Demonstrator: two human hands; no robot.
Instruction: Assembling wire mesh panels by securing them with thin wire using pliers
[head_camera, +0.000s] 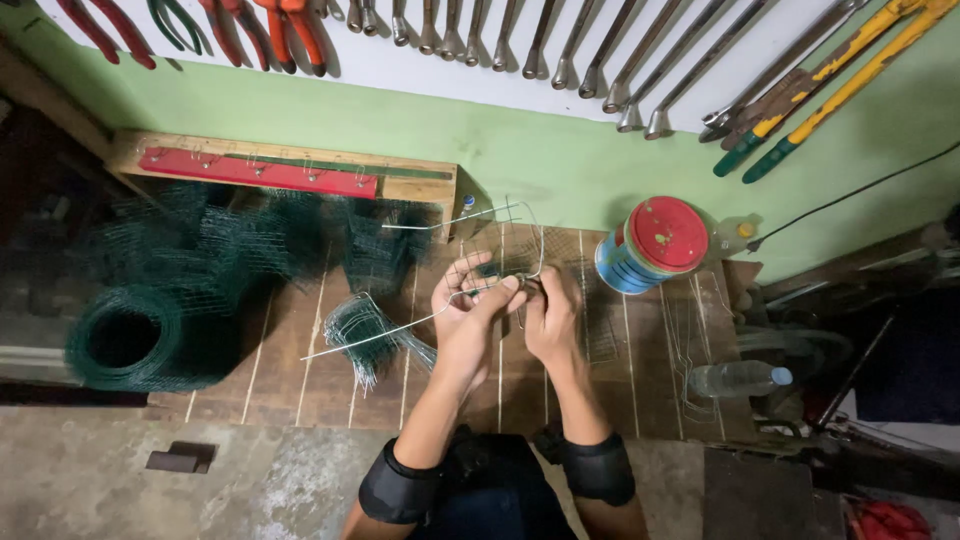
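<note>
Green-painted wall and a white board hung with spanners (560, 40), red-handled pliers (260, 30) and yellow bolt cutters (840, 70) close off the far side of a slatted wooden workbench (290, 370), where the wire work sits at the middle. Both hands meet over the bench's centre: the left hand (470, 320) is curled closed around a long bent steel wire (400, 330) whose free end runs out to the near left, and the right hand (548, 318) pinches the same wire where it loops against a small piece of wire mesh (515, 262) lying just beyond the fingers. The step in hand looks like bending or twisting the wire into a frame about the mesh. The next move would seem to call for a firm hold by the left hand while the right works the wire round, keeping the springy free end off the bundle of cut wires (365, 335) just to the left. A roll of green mesh (130, 340) lies at the far left, a red-lidded blue tin (655, 240) to the right, a plastic bottle (735, 380) nearer.
</note>
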